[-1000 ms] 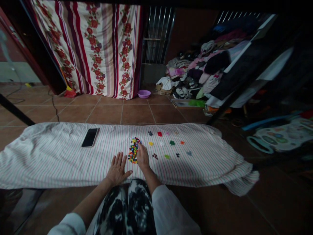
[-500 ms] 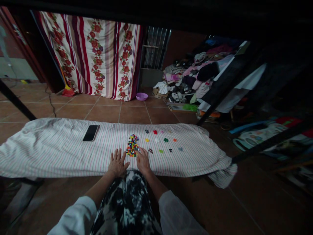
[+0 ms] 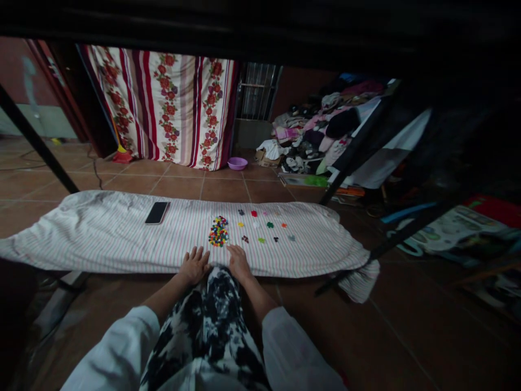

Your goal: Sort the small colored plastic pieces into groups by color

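Observation:
On the striped cloth (image 3: 183,228), a pile of small multicoloured beads (image 3: 218,232) lies in front of me. To its right are several small groups sorted by colour, among them red (image 3: 254,213), dark green (image 3: 270,225), brown (image 3: 245,239) and lime green (image 3: 261,240) ones. My left hand (image 3: 195,264) rests flat at the near edge, fingers spread, left of and below the pile. My right hand (image 3: 239,263) is at the pile's lower right, fingers stretched forward, with the fingertips close to the pile. Any bead under those fingertips is too small to make out.
A dark-screened phone (image 3: 157,213) lies on the cloth at left. Dark metal posts (image 3: 36,138) stand at both sides. Beyond, the tiled floor (image 3: 183,185) holds a purple basin (image 3: 237,163), a red broom (image 3: 122,156) and a heap of clothes (image 3: 309,127).
The view has tilted and shifted slightly. My right hand has drawn back a little from the pile's right edge toward me. My left hand stays flat on the cloth.

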### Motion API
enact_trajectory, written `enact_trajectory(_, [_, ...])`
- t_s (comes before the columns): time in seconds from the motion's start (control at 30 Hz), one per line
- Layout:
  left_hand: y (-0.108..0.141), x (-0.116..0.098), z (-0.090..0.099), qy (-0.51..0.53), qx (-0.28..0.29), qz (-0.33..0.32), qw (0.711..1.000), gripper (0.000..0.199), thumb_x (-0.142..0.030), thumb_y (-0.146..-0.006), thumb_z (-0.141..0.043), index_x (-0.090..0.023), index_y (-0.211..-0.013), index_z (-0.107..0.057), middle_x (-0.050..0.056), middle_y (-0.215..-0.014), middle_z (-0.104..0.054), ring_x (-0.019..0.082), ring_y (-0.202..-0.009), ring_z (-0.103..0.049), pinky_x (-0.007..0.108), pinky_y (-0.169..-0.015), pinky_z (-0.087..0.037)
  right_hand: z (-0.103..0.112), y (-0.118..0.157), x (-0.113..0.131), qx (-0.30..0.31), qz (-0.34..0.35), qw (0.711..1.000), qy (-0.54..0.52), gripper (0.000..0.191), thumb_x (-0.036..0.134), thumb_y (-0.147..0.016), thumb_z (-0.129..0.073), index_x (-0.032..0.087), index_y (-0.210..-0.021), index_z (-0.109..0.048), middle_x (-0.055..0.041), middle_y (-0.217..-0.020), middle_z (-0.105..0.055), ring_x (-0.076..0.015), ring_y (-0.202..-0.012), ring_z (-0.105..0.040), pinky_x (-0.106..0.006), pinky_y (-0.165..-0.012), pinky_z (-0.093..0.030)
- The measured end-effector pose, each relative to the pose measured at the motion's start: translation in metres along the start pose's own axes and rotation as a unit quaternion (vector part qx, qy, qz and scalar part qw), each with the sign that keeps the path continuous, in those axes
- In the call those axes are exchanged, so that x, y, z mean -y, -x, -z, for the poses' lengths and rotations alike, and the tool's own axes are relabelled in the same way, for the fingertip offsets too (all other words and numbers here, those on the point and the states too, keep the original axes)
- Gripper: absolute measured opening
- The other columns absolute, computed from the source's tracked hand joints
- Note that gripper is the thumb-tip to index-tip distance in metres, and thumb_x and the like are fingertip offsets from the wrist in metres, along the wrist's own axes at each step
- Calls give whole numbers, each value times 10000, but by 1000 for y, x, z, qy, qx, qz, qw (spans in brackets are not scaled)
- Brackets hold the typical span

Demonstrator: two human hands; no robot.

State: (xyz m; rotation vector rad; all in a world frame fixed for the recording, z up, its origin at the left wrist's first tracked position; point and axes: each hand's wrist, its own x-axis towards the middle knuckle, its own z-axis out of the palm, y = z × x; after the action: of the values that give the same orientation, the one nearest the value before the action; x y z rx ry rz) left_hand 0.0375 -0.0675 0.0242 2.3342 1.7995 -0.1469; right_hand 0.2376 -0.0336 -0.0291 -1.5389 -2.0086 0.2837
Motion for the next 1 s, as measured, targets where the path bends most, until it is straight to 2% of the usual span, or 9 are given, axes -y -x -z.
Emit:
enact_trajectory(0.23, [8, 1, 6, 12, -1, -17, 1000, 498, -286, -899, -372, -229, -1393, -415, 137, -1498, -382, 304, -1395, -325, 529, -1047, -370, 8, -1, -1, 84, 6, 995, 47, 583, 15, -732, -442, 135, -1278, -606, -114, -1364, -551, -228, -1340, -406, -381, -1125, -317])
enact_trajectory(0.4, [7, -7, 8, 16, -40, -29, 999, 398, -289, -889, -392, -211, -1252, -535, 146, -1433, -458, 272, -1339, -411, 504, -1030, -406, 10, 4, 0, 99, 28, 992, 68, 621, 18, -710, -470, 149, -1306, -583, -115, -1398, -518, -235, -1364, -374, -390, -1125, -306])
enact_trajectory(0.57, [5, -20, -1, 20, -92, -33, 995, 437, -277, -878, -399, -131, -1273, -512, 168, -1463, -418, 281, -1371, -364, 499, -1077, -360, 16, 3, 5, 104, 15, 992, 67, 575, 13, -734, -472, 121, -1284, -599, -121, -1396, -517, -232, -1359, -378, -346, -1119, -306])
enact_trajectory(0.7, [-1, -30, -15, 29, -137, -23, 990, 446, -201, -893, -314, -65, -1275, -500, 204, -1478, -382, 283, -1406, -303, 477, -1108, -314, 29, -17, 10, 125, 2, 991, 40, 421, 53, -827, -428, 169, -1135, -691, -92, -1218, -652, -181, -1183, -550, -294, -1047, -377])
enact_trajectory(0.83, [-7, -35, -27, 38, -155, -29, 987, 484, -181, -893, -301, -90, -1345, -448, 187, -1478, -395, 278, -1406, -307, 483, -1102, -312, 36, -36, 10, 117, -31, 992, 21, 359, 120, -887, -426, 214, -1101, -699, -64, -1116, -684, -157, -1083, -597, -256, -962, -426])
enact_trajectory(1.0, [-11, -37, -29, 21, -144, -49, 988, 532, -154, -877, -309, -117, -1398, -408, 144, -1513, -356, 279, -1427, -258, 481, -1133, -267, 32, -41, 9, 124, -62, 990, 15, 340, 133, -896, -442, 210, -1110, -695, -72, -1106, -676, -153, -1045, -606, -241, -941, -425])
